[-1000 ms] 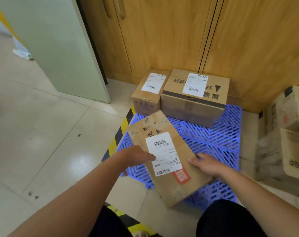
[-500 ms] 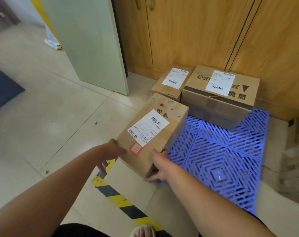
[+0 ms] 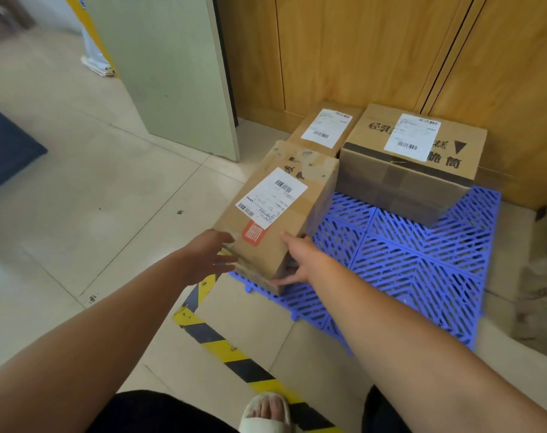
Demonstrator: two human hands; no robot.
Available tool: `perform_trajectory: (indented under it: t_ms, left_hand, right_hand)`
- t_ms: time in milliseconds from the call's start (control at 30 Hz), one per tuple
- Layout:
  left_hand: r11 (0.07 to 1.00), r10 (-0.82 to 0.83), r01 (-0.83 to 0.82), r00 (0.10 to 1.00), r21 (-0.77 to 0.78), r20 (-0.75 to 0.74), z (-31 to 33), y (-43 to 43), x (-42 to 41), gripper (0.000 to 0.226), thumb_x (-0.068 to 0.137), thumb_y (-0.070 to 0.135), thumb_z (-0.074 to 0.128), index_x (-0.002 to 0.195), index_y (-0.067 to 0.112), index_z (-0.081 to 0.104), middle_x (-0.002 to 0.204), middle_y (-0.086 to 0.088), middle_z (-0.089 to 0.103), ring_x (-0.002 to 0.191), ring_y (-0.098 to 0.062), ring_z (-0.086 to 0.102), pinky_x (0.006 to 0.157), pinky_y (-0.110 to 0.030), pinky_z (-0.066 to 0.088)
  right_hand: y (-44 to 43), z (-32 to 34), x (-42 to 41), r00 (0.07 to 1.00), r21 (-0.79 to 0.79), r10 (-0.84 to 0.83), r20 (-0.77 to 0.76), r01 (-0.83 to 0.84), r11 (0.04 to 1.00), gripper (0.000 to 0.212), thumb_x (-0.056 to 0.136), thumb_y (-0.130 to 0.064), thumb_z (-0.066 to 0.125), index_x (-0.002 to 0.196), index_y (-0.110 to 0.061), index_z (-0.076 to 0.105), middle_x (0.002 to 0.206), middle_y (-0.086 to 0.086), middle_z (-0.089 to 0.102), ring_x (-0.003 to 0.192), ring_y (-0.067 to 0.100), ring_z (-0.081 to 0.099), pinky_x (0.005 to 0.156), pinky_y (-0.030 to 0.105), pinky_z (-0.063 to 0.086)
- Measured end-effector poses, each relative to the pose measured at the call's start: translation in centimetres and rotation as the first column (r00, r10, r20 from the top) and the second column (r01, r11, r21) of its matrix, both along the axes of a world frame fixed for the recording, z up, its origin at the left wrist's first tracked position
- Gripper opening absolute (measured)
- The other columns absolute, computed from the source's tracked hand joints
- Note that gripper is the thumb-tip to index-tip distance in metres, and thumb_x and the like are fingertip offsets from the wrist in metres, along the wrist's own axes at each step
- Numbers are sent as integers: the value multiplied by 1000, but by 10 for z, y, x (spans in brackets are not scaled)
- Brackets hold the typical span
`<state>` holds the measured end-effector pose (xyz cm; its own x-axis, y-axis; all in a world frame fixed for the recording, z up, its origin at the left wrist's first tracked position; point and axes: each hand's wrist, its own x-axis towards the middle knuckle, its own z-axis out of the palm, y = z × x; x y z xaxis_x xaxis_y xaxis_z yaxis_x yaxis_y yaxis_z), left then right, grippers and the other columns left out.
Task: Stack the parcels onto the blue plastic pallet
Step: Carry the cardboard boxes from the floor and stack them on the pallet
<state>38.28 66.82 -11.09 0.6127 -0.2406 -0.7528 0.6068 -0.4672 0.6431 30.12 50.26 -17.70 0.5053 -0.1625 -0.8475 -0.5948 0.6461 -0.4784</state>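
Cardboard parcel (image 3: 284,214), long, creased and white-labelled, sits on the near left corner of the slatted blue plastic pallet (image 3: 422,270). The left hand (image 3: 208,254) touches its side with fingers spread; the right hand (image 3: 298,260) presses its near end with fingers straight. A small box (image 3: 325,129) and a big box (image 3: 413,157) stand behind, against wooden doors (image 3: 344,42).

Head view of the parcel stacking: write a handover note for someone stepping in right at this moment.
Left hand: open, fingers spread against the near left end of the long parcel.
Right hand: flat against its near right corner.
The long parcel appears set down on the near left corner of the blue pallet. Small parcel and large parcel sit side by side at the back, by the wooden cabinet.
Done: three parcels placed.
Left: square up the long parcel and let go. Blurred shapes at the right edge may be more parcels.
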Motion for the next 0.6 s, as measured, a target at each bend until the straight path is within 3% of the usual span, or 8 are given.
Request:
perform_trajectory:
  t_ms: [167, 333, 400, 500, 600]
  left_hand:
    - [999, -9, 7, 999, 41, 47, -4, 2, 2, 15, 98, 16, 50, 111, 10, 50, 113, -12, 44, 103, -33, 56, 95, -47, 48]
    - [993, -69, 64, 997, 95, 45, -9, 0, -1, 29, 98, 20, 51, 125, 13, 46, 119, -8, 42, 112, -35, 56, 85, -42, 50]
    - [989, -95, 89, 994, 118, 46, -10, 0, -1, 37, 97, 22, 51, 132, 13, 44, 122, -8, 43, 115, -34, 56, 84, -42, 52]
    - [977, -146, 135, 988, 163, 55, -10, 1, 1, 41, 99, 24, 48, 139, 16, 42, 134, -8, 44, 121, -34, 54, 88, -44, 52]
    - [972, -160, 149, 986, 182, 48, -10, 1, 1, 41, 99, 27, 46, 139, 20, 41, 135, -6, 45, 117, -32, 55, 91, -46, 53]
  right_hand:
    - [-4, -8, -7, 999, 53, -18, 41, 16, 998, 59, 94, -37, 66, 142, -34, 33, 131, 3, 47, 110, 35, 51, 81, 72, 51]
    - [-6, -10, -6, 1000, 50, 5, 28, -7, 999, 58, 94, -36, 67, 142, -36, 34, 107, 1, 53, 89, 30, 54, 83, 69, 52]
    - [-5, -10, -7, 999, 47, 8, 37, -10, 999, 56, 95, -35, 66, 141, -35, 35, 110, 2, 52, 91, 30, 54, 83, 68, 52]
    - [-2, -10, -6, 999, 43, 6, 39, -7, 999, 57, 94, -36, 66, 141, -37, 34, 129, 3, 49, 108, 33, 53, 80, 68, 53]
    - [4, -9, -5, 1000, 28, 9, 25, -9, 1000, 62, 92, -33, 69, 142, -39, 32, 140, 4, 48, 116, 34, 52, 74, 69, 53]
